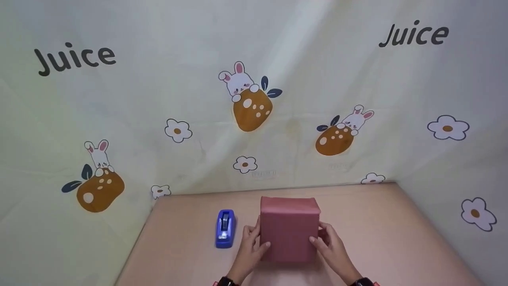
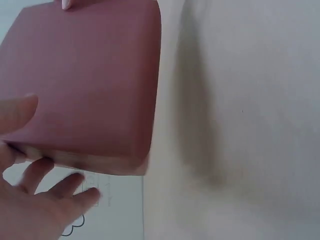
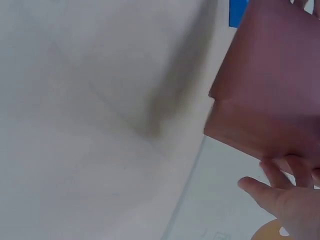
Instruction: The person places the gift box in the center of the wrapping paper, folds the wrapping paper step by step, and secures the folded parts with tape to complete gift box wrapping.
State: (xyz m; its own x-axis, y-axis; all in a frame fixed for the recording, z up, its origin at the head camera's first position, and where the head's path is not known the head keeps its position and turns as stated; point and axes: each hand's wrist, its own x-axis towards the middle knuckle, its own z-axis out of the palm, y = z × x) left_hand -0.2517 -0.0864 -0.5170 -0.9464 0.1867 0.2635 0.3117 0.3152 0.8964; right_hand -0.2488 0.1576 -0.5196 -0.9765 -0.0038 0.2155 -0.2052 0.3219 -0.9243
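Note:
A dusty-red box-shaped package (image 1: 289, 234), which looks paper-covered, stands upright between my two hands. My left hand (image 1: 251, 243) holds its left side, with the thumb on the broad face and the other fingers at the side and behind. On the opposite side my right hand (image 1: 330, 243) grips it, its thumb at the edge of the front face. In the left wrist view the package (image 2: 85, 75) is tilted, with its shadow falling on the table apart from it. The right wrist view shows a folded, stepped edge on the package (image 3: 270, 70).
A blue tape dispenser (image 1: 225, 229) stands on the tan table (image 1: 182, 254), left of the package. Behind and on both sides of the table hang pale curtains (image 1: 190, 87) printed with rabbits, fruit and flowers. A watch (image 1: 227, 281) is on the left wrist.

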